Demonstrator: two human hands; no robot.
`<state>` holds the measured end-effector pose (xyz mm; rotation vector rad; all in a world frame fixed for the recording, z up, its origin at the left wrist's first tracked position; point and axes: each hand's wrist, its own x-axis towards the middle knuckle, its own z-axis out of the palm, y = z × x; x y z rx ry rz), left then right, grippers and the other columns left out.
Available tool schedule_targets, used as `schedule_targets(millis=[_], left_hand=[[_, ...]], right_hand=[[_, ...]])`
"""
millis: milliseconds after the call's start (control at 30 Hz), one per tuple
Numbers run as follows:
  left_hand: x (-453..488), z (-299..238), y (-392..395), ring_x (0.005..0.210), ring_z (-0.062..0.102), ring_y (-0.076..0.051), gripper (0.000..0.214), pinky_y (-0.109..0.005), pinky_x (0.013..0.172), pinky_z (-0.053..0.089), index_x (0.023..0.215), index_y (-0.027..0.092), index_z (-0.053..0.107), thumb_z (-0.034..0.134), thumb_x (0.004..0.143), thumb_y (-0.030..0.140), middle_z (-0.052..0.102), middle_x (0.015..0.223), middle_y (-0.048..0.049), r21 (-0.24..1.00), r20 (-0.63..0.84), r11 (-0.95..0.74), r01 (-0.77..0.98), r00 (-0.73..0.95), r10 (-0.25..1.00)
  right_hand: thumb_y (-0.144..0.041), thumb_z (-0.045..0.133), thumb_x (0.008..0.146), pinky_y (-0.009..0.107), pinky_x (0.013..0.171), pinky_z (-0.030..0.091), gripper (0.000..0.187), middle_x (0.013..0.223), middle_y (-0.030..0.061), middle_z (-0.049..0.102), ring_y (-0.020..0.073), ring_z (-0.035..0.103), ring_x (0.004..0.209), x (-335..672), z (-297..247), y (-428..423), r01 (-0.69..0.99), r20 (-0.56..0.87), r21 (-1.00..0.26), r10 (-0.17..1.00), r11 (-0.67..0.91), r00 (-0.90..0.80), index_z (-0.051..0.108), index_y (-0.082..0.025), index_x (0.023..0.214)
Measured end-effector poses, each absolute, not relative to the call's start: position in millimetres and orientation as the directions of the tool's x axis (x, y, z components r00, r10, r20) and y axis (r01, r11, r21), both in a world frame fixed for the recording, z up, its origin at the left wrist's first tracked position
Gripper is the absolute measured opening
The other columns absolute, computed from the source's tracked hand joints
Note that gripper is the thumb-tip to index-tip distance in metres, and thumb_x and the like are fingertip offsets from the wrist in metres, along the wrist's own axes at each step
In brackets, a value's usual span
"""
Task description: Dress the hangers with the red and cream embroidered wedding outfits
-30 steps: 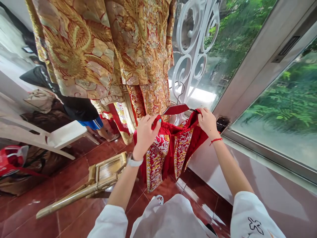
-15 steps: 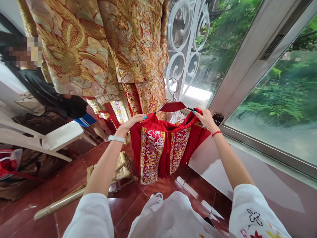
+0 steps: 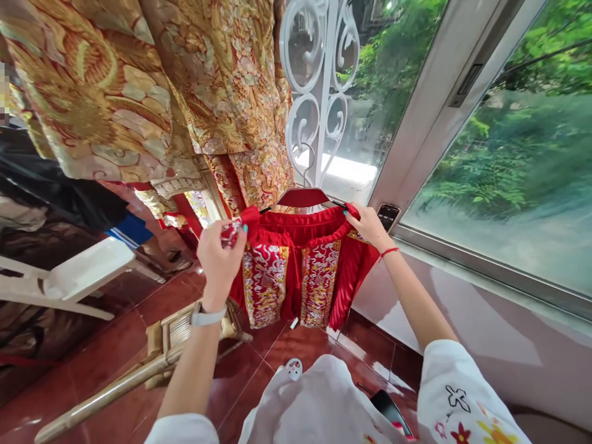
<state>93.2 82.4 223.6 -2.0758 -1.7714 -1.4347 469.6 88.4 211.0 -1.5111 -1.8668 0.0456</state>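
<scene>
A red skirt [image 3: 296, 243] with silver and gold embroidered panels hangs in front of me, gathered at its waistband. It is on a clothes hanger [image 3: 303, 197] with a red middle part, dark ends and a metal hook. My left hand [image 3: 221, 253] pinches the left end of the waistband, thumb and fingers closed on the bunched cloth. At the right end, my right hand [image 3: 365, 225] grips the waistband by the hanger's tip, thumb on top; its other fingers are partly hidden.
Gold embroidered garments [image 3: 115, 92] hang at the upper left, beside a white scrollwork grille [image 3: 326, 80]. A phone [image 3: 388, 216] leans by the window frame. A bamboo chair [image 3: 171, 345] and a white chair [image 3: 87, 265] stand left, near a person in dark clothes [image 3: 60, 179].
My left hand has turned and drawn the waistband's left end outward, so the waist opening looks wider and flatter. My right hand keeps its hold. The view has shifted right.
</scene>
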Motion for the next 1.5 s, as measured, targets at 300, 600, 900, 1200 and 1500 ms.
schedule_targets(millis=[300, 600, 900, 1200, 1500], left_hand=[[131, 158, 76, 0.135, 0.044, -0.037, 0.055, -0.055, 0.116, 0.034, 0.136, 0.017, 0.048, 0.063, 0.084, 0.026, 0.049, 0.136, -0.0214, 0.554, 0.609, -0.258, 0.792, -0.173, 0.774], [211, 94, 75, 0.095, 0.069, -0.029, 0.045, -0.038, 0.084, 0.049, 0.127, 0.019, 0.045, 0.063, 0.090, 0.038, 0.067, 0.109, -0.0149, 0.825, 0.235, -0.066, 0.562, -0.233, 0.944], [226, 82, 76, 0.103, 0.067, -0.027, 0.048, -0.036, 0.089, 0.050, 0.132, 0.017, 0.049, 0.066, 0.088, 0.027, 0.067, 0.113, -0.0144, 0.870, 0.190, -0.100, 0.483, -0.140, 0.972], [230, 76, 76, 0.108, 0.067, -0.025, 0.030, -0.039, 0.096, 0.051, 0.121, 0.020, 0.052, 0.057, 0.092, 0.015, 0.069, 0.113, -0.0138, 0.930, 0.208, -0.169, 0.326, -0.088, 0.974], [133, 157, 64, 0.108, 0.062, -0.021, 0.035, -0.038, 0.100, 0.050, 0.119, 0.022, 0.061, 0.064, 0.085, 0.021, 0.062, 0.120, -0.0095, 0.808, 0.584, -0.466, 0.362, -0.376, 0.720]], right_hand=[[-0.030, 0.048, 0.079, 0.048, 0.106, 0.042, 0.050, 0.128, 0.0143, 0.065, 0.0308, 0.058, 0.115, 479, 199, 92, 0.724, 0.486, -0.551, 0.865, 0.414, -0.124, 0.057, -0.017, 0.126], [-0.029, 0.049, 0.077, 0.048, 0.100, 0.048, 0.055, 0.122, 0.0106, 0.064, 0.0278, 0.061, 0.108, 476, 200, 96, 0.619, 0.492, -0.686, 0.870, 0.383, 0.007, 0.052, -0.021, 0.132], [-0.034, 0.048, 0.084, 0.045, 0.082, 0.053, 0.022, 0.092, 0.0108, 0.062, 0.0269, 0.061, 0.084, 392, 152, 40, 0.665, 0.626, -0.685, 0.707, 0.297, 0.329, 0.057, -0.022, 0.100], [-0.040, 0.064, 0.077, 0.043, 0.090, 0.055, 0.048, 0.122, 0.0119, 0.065, 0.0271, 0.064, 0.108, 350, 99, 69, 0.262, 0.265, -0.933, 0.964, 0.248, 0.031, 0.053, -0.024, 0.121], [-0.035, 0.053, 0.090, 0.042, 0.089, 0.051, 0.032, 0.099, 0.0092, 0.066, 0.0256, 0.061, 0.093, 355, 140, 59, 0.599, 0.542, -0.723, 0.820, 0.345, 0.182, 0.062, -0.020, 0.116]])
